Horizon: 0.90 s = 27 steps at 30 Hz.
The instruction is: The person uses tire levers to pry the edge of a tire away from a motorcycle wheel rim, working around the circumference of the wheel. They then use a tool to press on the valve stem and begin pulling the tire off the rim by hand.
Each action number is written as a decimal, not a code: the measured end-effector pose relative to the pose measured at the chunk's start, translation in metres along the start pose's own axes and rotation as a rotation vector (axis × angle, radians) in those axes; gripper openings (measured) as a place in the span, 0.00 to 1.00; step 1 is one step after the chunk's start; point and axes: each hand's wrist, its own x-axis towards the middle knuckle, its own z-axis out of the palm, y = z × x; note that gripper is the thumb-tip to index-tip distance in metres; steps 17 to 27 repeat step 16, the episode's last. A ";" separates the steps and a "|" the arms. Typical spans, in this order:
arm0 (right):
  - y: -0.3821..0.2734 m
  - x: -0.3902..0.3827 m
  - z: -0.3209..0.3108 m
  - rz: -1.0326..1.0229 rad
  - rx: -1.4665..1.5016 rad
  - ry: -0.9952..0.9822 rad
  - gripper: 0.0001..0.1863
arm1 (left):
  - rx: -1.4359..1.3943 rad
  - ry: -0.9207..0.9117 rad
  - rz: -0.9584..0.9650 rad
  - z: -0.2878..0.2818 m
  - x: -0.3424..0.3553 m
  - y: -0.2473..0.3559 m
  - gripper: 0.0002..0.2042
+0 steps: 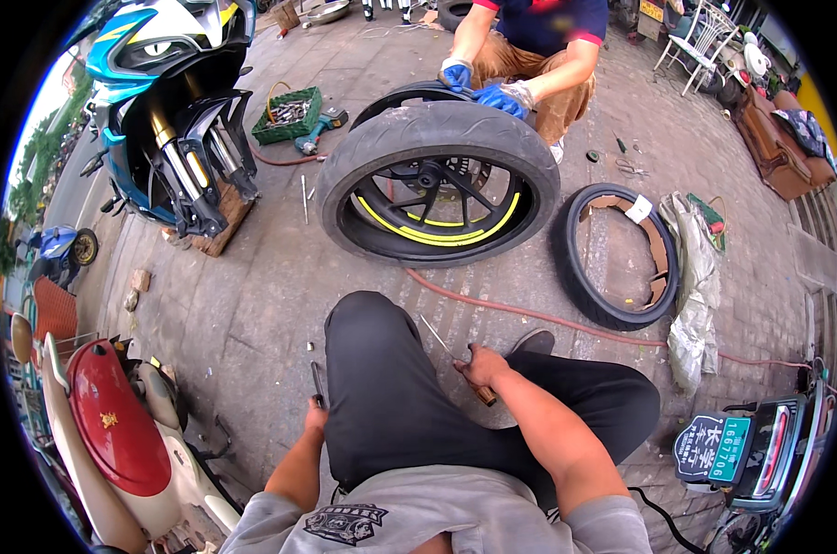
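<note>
My right hand (483,367) is closed around a screwdriver-like tool (484,394) with a wooden-looking handle; its thin metal shaft points forward and left. Beside my left knee, my left hand (317,412) grips a slim dark bar-shaped tool (317,377), whose exact kind I cannot make out. Ahead of my knees, apart from both hands, is a motorcycle wheel (437,238) with a black tyre, dark spokes and yellow-green rim stripes. Behind it crouches a co-worker, whose blue-gloved hands (503,98) are at the wheel's far edge.
A loose tyre (566,268) with cardboard inside lies right, beside crumpled plastic sheeting (695,319). A red hose (529,318) crosses the ground. A green tool crate (287,132) and cordless power tool (321,130) sit far left. A motorcycle without its front wheel (123,78) and a red-seated scooter (118,420) stand left.
</note>
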 end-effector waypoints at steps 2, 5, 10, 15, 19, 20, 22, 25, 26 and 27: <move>-0.064 0.024 -0.044 -0.123 0.337 0.166 0.48 | -0.146 -0.021 0.016 -0.027 0.022 -0.056 0.43; -0.147 0.045 -0.132 -0.331 1.147 0.146 0.60 | -0.238 -0.131 0.010 -0.026 0.033 -0.082 0.47; -0.256 0.059 -0.239 -0.550 1.979 0.097 0.59 | -0.148 -0.002 0.044 -0.074 0.029 -0.036 0.32; -0.258 0.048 -0.248 -0.541 2.319 0.200 0.47 | -0.806 0.195 0.269 -0.175 -0.030 0.154 0.22; -0.256 0.047 -0.244 -0.650 2.305 0.177 0.50 | -0.901 0.245 0.355 -0.211 -0.046 0.191 0.22; -0.256 0.047 -0.244 -0.650 2.305 0.177 0.50 | -0.901 0.245 0.355 -0.211 -0.046 0.191 0.22; -0.256 0.047 -0.244 -0.650 2.305 0.177 0.50 | -0.901 0.245 0.355 -0.211 -0.046 0.191 0.22; -0.256 0.047 -0.244 -0.650 2.305 0.177 0.50 | -0.901 0.245 0.355 -0.211 -0.046 0.191 0.22; -0.256 0.047 -0.244 -0.650 2.305 0.177 0.50 | -0.901 0.245 0.355 -0.211 -0.046 0.191 0.22; -0.256 0.047 -0.244 -0.650 2.305 0.177 0.50 | -0.901 0.245 0.355 -0.211 -0.046 0.191 0.22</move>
